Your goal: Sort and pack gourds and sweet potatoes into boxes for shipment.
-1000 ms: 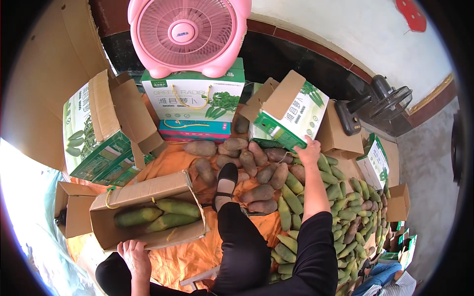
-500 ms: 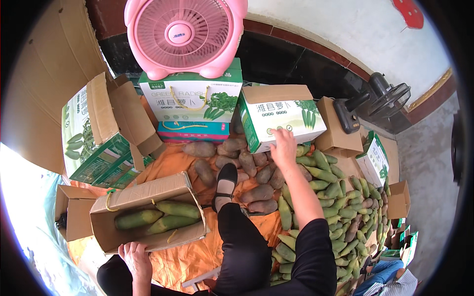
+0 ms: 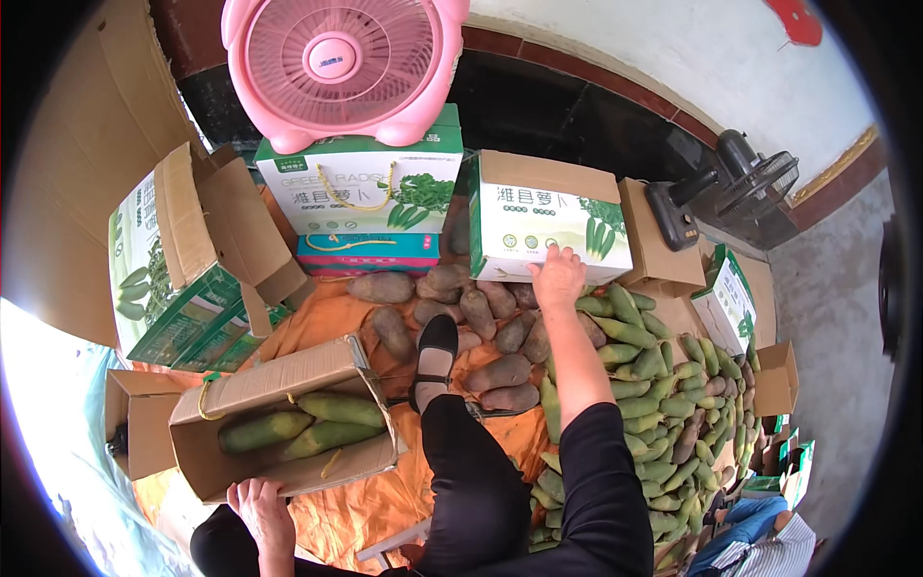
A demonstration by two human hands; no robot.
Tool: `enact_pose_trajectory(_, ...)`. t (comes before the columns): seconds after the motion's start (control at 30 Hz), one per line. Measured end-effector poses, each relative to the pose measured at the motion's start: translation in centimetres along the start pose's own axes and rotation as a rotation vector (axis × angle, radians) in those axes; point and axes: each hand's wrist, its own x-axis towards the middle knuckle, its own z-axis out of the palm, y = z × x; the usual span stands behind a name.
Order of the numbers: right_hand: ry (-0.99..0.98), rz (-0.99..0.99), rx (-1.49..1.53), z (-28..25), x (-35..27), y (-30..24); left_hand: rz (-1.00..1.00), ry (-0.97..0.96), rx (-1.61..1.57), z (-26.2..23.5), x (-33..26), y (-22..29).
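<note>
Left hand (image 3: 261, 514) curls its fingers over the near rim of an open brown cardboard box (image 3: 279, 377), gripping it; three long green radishes (image 3: 340, 409) lie inside. Right hand (image 3: 560, 279), half-curled, touches the lower edge of a white-and-green printed carton (image 3: 538, 219), grip unclear.

Right hand (image 3: 560, 281) on white-and-green box (image 3: 538, 216)

Produce-packing area, with heaped green root vegetables (image 3: 663, 433) and printed cartons (image 3: 548, 228).
</note>
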Motion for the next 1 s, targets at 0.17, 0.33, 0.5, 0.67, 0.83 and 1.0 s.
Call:
enact_pose_trajectory(0.17, 0.004, 0.064, -0.008, -0.5, 1.3, -1.4, 0.007, -0.001, -0.006, 0.0, -0.1, 0.0)
enact_pose_trajectory(0.33, -0.03, 0.037, 0.125, -2.3, 2.8, 2.8, -0.015, -0.019, 0.0, -0.3, -0.1, 0.2)
enact_pose_trajectory(0.5, -0.266, 0.249, 0.009, -3.6, 2.8, 10.5, -0.007, -0.008, -0.002, 0.1, 0.0, -0.2)
enact_pose_trajectory(0.67, -0.057, 0.308, 0.234, 1.3, 0.7, 12.9, -0.007, -0.005, -0.002, 0.2, 0.2, -0.3)
enact_pose_trajectory(0.83, -0.017, 0.365, 0.223, 0.2, -1.7, 9.1, -0.008, 0.0, -0.008, -0.1, 0.2, -0.2)
enact_pose_trajectory(1.0, 0.188, -0.025, 0.61, 1.3, -4.0, 5.7, -0.009, -0.021, -0.02, 0.0, 0.1, -0.2)
